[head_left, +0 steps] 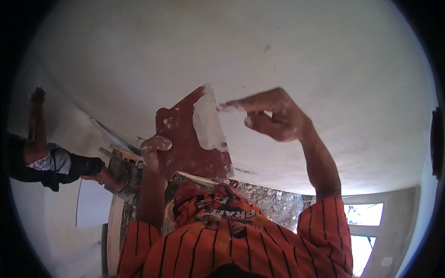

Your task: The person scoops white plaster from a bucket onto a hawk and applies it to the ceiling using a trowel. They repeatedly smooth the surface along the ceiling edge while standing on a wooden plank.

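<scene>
My left hand point(155, 146) grips the left edge of a flat reddish-brown putty board point(178, 134), thumb on top and the other fingers hidden underneath. A thick band of off-white putty point(208, 123) lies along the board's right side, and smaller smears dot its face. My right hand point(278, 116) is to the right of the board, index finger stretched toward the putty's edge and the other fingers partly curled. White putty coats its fingertips, and no tool shows in it. Whether the index fingertip touches the putty or hovers just over it is hard to tell.
A pale plastered wall point(333, 60) fills the view beyond the board. At the left, another person point(55, 157) has an arm raised to the wall. Rubble-strewn ground point(273, 204) and wood pieces point(125, 153) lie below. A bright window point(364, 215) is at lower right.
</scene>
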Demonstrator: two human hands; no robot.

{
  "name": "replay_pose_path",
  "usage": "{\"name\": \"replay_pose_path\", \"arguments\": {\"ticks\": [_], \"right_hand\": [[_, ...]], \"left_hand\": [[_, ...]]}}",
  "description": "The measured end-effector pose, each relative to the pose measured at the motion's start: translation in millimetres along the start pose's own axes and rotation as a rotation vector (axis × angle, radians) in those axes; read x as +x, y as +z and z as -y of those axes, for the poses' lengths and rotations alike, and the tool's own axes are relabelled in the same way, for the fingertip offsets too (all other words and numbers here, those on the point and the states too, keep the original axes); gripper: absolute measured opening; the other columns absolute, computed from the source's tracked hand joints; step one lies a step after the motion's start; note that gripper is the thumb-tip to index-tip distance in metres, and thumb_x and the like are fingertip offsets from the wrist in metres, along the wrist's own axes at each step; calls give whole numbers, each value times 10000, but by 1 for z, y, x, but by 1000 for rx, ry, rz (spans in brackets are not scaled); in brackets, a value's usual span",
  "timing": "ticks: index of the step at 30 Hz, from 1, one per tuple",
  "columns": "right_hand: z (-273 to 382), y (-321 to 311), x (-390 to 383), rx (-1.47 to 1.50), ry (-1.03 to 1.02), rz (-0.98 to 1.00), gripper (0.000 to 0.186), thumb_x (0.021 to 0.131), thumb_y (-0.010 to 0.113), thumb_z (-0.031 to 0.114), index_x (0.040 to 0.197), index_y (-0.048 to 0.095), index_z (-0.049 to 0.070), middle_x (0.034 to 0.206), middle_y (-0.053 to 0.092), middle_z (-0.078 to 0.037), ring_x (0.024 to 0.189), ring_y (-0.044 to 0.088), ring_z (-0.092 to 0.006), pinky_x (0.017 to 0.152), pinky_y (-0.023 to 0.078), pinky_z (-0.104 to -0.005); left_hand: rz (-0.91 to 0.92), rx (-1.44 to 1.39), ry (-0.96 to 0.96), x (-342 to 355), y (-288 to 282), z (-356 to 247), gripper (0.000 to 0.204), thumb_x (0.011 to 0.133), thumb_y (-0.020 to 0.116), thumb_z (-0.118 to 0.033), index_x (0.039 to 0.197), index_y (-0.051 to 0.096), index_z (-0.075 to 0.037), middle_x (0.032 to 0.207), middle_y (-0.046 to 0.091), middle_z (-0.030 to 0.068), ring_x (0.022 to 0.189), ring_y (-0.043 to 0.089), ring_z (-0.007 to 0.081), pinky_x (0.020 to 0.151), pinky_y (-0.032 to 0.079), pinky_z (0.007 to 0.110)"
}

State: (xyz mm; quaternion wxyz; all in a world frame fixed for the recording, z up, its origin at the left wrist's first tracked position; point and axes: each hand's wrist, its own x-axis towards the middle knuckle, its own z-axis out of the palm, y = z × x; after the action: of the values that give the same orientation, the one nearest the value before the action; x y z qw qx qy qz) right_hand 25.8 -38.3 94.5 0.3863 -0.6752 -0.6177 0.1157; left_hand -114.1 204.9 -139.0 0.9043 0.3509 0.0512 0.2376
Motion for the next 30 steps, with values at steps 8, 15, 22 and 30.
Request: {"name": "replay_pose_path", "arguments": {"ticks": [8,15,22,30], "right_hand": [[-76,49,30,13,-10,-13,431,711,482,-22,1086,626,131,937,666,-95,563,597,-153,528,483,-265],[-63,41,39,-178,-35,98,371,709,484,15,1030,621,142,859,667,-68,644,635,-223,560,509,-320],[-57,42,30,-122,-95,76,365,628,476,-69,917,632,89,674,624,-45,486,538,-198,471,412,-319],[-58,23,42,-88,6,244,234,691,501,0,897,575,80,674,580,-55,546,534,-213,520,413,-326]], "left_hand": [[-10,-194,-217,45,5,-17,95,682,499,-64,656,565,0,732,592,114,730,590,240,759,504,376],[180,-490,-373,37,51,-45,481,631,447,-42,1093,506,76,1038,579,204,900,595,318,851,485,418],[164,-377,-369,31,42,-35,450,656,478,-83,1088,506,41,1050,569,174,929,581,287,843,484,400],[98,-244,-88,35,-2,-23,566,674,500,-149,1215,372,-39,1073,492,136,958,511,232,802,472,317]]}}
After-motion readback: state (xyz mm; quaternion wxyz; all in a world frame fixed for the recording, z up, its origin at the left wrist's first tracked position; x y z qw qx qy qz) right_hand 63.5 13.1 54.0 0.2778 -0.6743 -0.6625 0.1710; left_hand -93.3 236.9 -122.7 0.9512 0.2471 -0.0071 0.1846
